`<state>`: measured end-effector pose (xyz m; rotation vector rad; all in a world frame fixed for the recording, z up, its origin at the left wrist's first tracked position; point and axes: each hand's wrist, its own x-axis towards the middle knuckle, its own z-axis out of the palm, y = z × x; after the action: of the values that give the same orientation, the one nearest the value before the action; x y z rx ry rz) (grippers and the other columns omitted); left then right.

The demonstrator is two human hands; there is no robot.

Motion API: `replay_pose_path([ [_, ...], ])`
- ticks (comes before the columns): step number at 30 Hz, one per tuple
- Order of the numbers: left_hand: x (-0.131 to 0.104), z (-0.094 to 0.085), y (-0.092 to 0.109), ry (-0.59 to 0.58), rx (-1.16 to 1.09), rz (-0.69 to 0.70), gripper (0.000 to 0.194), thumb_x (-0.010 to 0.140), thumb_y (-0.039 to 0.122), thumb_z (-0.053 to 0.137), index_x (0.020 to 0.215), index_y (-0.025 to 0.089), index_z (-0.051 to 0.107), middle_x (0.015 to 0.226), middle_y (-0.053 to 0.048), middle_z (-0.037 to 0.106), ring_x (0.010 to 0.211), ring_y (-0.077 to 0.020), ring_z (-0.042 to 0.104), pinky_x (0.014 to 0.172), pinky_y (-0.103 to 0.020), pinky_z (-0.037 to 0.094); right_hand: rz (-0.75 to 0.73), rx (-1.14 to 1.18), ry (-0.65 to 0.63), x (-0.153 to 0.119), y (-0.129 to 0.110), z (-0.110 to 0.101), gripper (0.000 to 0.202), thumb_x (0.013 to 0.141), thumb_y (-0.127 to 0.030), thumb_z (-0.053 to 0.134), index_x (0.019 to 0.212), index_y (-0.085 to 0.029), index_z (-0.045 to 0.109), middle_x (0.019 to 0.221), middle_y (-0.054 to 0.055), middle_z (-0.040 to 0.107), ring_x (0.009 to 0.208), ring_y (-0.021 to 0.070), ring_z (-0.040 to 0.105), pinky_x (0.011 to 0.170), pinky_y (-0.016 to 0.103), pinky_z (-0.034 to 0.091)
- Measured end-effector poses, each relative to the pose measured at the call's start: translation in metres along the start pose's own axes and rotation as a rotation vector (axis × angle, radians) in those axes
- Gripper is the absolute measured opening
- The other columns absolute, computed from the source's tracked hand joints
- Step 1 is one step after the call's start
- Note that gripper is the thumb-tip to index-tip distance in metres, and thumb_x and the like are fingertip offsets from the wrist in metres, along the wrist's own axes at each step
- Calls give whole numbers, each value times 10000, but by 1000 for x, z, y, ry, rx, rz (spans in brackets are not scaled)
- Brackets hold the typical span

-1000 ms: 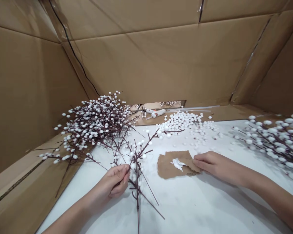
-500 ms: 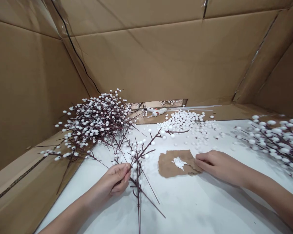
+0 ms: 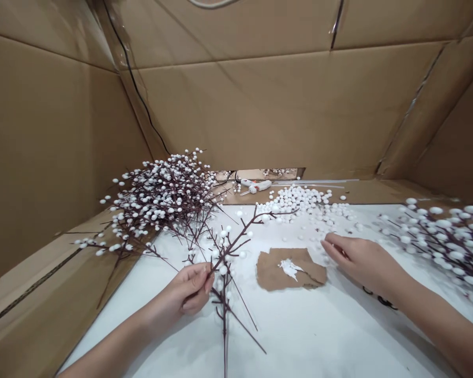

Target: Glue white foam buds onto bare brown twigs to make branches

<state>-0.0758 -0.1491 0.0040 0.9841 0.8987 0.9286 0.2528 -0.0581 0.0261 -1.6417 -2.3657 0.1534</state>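
Observation:
My left hand (image 3: 195, 291) is closed in a pinch on a dark brown branched stem (image 3: 233, 245), which slants up to the right with a few white balls on it. Beneath that stem lie more brown twigs (image 3: 224, 310) with white balls on the table. My right hand (image 3: 350, 257) hovers just right of a torn cardboard piece (image 3: 270, 270), apart from it, thumb and forefinger slightly parted with nothing visible between them. A smear of white paste (image 3: 289, 269) sits on the cardboard. Beyond, loose white balls (image 3: 301, 199) lie scattered.
A large heap of white-berried branches (image 3: 165, 194) stands at back left, another bunch (image 3: 445, 236) at right. A white glue gun (image 3: 256, 185) and clear sticks (image 3: 319, 184) lie by the back wall. Cardboard walls (image 3: 240, 110) enclose the white tabletop (image 3: 299, 336).
My right hand has let go of the cardboard piece and lifted slightly up and away from it. My left hand keeps its grip on the stem. The view has tilted a little upward.

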Motion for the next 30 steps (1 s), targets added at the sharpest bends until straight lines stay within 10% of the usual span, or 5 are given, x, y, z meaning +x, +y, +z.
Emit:
replay_pose_path([
  [10, 1, 2, -1, 11, 20, 64, 409, 711, 534, 596, 612, 175, 426, 343, 129, 221, 313, -18, 75, 323, -167, 47, 82, 113, 200, 18, 24, 17, 296, 813, -321, 366, 1052, -224, 512, 1124, 102, 542, 981, 242, 569, 743, 333, 467],
  [18, 4, 2, -3, 42, -28, 50, 405, 727, 541, 573, 624, 175, 433, 344, 132, 215, 306, -13, 68, 308, -145, 49, 9, 13, 169, 85, 31, -14, 351, 804, -171, 370, 1129, -139, 498, 1164, 165, 524, 1065, 287, 511, 894, 397, 383],
  [30, 11, -6, -14, 73, -201, 28, 422, 675, 548, 624, 606, 172, 447, 316, 136, 211, 271, 3, 72, 283, -126, 60, -35, -68, -188, 149, 37, 19, 255, 874, -284, 506, 1103, -177, 544, 1121, 75, 561, 901, 182, 580, 756, 377, 499],
])
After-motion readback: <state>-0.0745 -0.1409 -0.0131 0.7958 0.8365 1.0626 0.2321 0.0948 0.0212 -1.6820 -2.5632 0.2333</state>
